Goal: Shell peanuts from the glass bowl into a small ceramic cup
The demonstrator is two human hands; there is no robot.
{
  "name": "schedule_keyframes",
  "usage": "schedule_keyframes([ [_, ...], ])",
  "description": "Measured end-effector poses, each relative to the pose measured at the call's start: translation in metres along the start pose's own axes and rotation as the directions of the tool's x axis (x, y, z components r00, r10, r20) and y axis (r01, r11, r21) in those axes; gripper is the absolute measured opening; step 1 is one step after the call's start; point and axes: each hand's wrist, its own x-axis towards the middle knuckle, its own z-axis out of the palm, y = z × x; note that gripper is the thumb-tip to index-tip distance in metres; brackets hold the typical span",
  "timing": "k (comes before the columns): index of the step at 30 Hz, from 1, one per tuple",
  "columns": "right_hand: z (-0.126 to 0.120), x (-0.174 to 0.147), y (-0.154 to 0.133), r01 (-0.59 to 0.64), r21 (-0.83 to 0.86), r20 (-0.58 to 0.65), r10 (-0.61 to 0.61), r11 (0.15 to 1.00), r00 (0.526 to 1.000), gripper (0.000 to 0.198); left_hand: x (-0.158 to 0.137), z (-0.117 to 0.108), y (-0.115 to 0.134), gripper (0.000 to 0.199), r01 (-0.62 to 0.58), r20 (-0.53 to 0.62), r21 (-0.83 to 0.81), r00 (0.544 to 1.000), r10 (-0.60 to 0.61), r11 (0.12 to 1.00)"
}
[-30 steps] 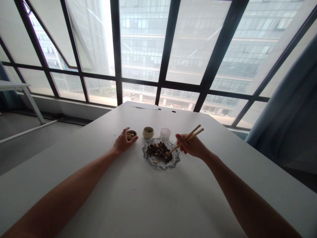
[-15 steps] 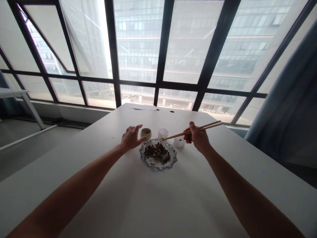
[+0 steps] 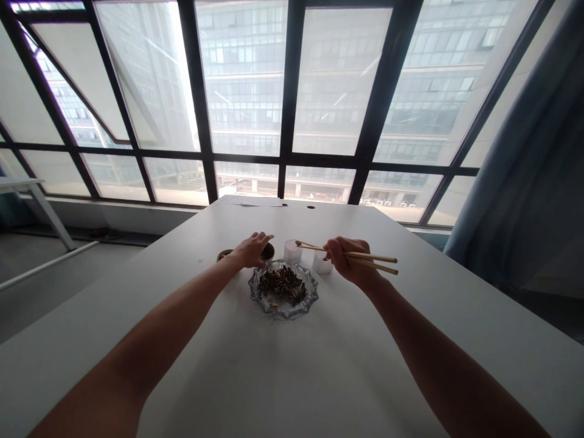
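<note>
My left hand [image 3: 253, 250] is curled round a small tan cup [image 3: 269, 251], its fingers on the far side and thumb nearer me; most of the cup is hidden. Another small brownish cup [image 3: 223, 254] shows partly behind my left wrist. My right hand [image 3: 349, 258] grips a pair of wooden chopsticks [image 3: 371, 258]. Their tips point left, close together, above a translucent pinkish cup [image 3: 292, 251]; a tiny thing may be between them. Beside my right fingers stands a white cup [image 3: 322, 264]. A scalloped glass dish [image 3: 285, 313] holds dark brown sunflower seeds [image 3: 283, 283].
All this stands on a long white table [image 3: 292, 377]. Sheets of paper [image 3: 255, 201] lie at its far edge, near a dark round spot [image 3: 311, 207]. Large windows rise behind it. A blue curtain [image 3: 515, 152] hangs at right, and another white table [image 3: 22, 182] stands at left.
My left hand has moved from beside the tan cup to round it, uncovering the other brownish cup. The chopstick tips have lifted from the dish's edge, and their back ends have dropped.
</note>
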Motion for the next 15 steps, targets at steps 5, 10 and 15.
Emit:
schedule_keyframes([
  [5,-0.003,0.002,0.001,0.057,0.001,-0.004,-0.057,0.998,0.998,0.048,0.006,0.002,-0.012,0.088,0.157,0.043,-0.1,0.987,-0.153,0.983],
  [10,-0.004,0.002,0.007,-0.016,0.0,-0.028,0.016,1.0,0.999,0.048,0.029,-0.003,-0.023,0.101,0.333,0.233,-0.174,0.928,-0.29,0.927],
  [15,-0.005,0.0,0.017,-0.008,-0.023,-0.039,0.007,1.0,0.999,0.048,0.059,-0.001,0.01,0.086,0.305,0.195,-0.22,0.945,-0.264,0.927],
])
